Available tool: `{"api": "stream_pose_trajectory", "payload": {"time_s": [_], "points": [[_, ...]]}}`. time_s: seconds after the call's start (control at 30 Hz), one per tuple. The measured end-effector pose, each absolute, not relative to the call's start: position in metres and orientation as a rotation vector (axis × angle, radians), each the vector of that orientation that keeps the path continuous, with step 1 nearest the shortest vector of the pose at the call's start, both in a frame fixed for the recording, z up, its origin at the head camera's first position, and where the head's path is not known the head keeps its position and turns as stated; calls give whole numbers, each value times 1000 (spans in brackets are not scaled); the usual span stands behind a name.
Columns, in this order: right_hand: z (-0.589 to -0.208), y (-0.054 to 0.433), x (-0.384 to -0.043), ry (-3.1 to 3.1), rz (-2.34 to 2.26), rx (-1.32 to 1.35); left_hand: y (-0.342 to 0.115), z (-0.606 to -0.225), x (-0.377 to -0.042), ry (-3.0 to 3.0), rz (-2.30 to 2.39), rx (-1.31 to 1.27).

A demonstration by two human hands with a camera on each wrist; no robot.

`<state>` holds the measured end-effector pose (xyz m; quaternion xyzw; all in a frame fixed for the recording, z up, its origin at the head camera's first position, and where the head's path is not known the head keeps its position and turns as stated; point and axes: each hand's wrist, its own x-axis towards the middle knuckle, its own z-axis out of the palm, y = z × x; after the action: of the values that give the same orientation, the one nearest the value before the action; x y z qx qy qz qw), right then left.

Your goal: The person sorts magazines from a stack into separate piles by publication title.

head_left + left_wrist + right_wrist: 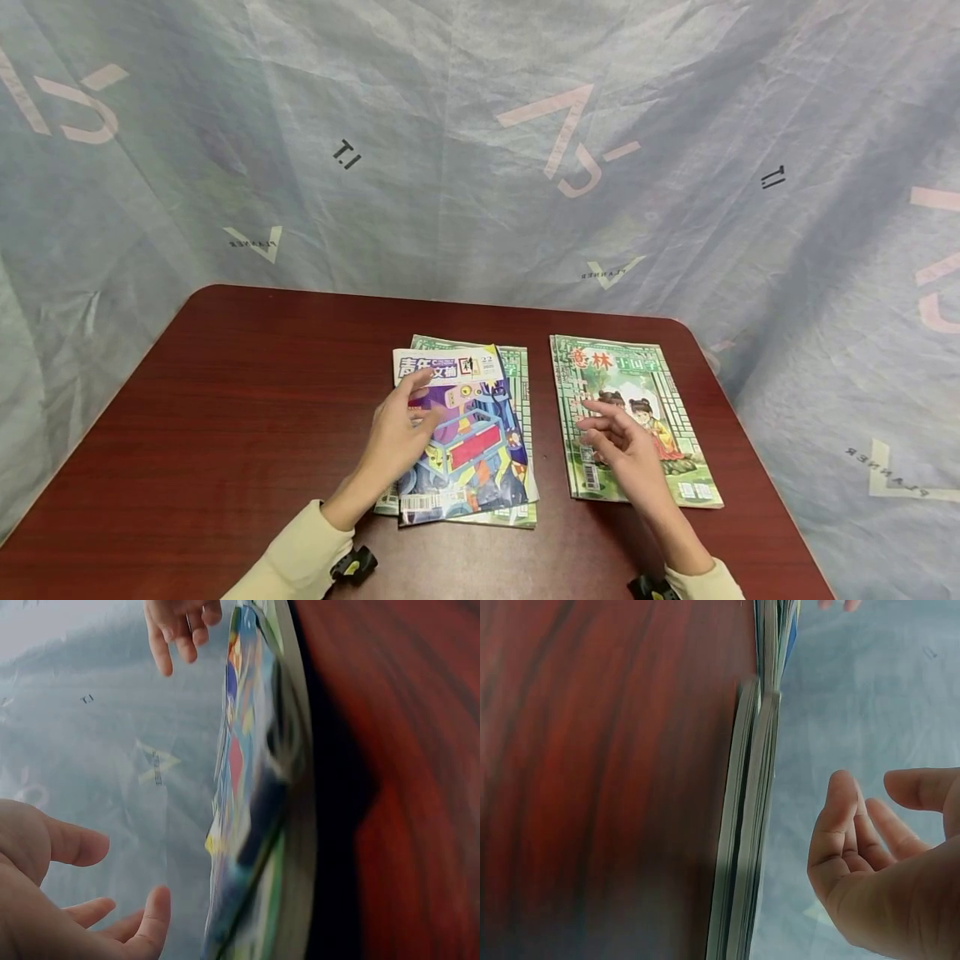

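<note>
My left hand [395, 435] hovers over the left edge of a purple magazine [480, 446], its thumb and fingers apart with nothing between them. Beneath that magazine lies a stack of green magazines [517, 362], mostly covered, its edges sticking out at the top, right and bottom. Over the stack of green magazines on the right [678, 433] is my right hand [636, 458], fingers loosely bent and holding nothing. The top cover there pictures two children. In the right wrist view, the right hand [885, 877] is raised off the two thick magazines [742, 825], seen edge-on.
Both stacks lie on a dark red wooden table [210, 417], with a strip of tabletop between them. A grey printed cloth [450, 167] hangs behind and around the table. Dark wrist straps [354, 567] sit by the pale sleeves.
</note>
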<state>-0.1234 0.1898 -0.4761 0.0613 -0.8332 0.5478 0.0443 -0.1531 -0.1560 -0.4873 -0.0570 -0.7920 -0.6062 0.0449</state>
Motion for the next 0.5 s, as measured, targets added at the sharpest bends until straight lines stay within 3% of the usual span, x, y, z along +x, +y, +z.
{"api": "stream_pose_trajectory", "payload": {"time_s": [0.5], "points": [[-477,163,-116,-2625,1921,211,-190,-500,-170,-2575,-1586,28]]}}
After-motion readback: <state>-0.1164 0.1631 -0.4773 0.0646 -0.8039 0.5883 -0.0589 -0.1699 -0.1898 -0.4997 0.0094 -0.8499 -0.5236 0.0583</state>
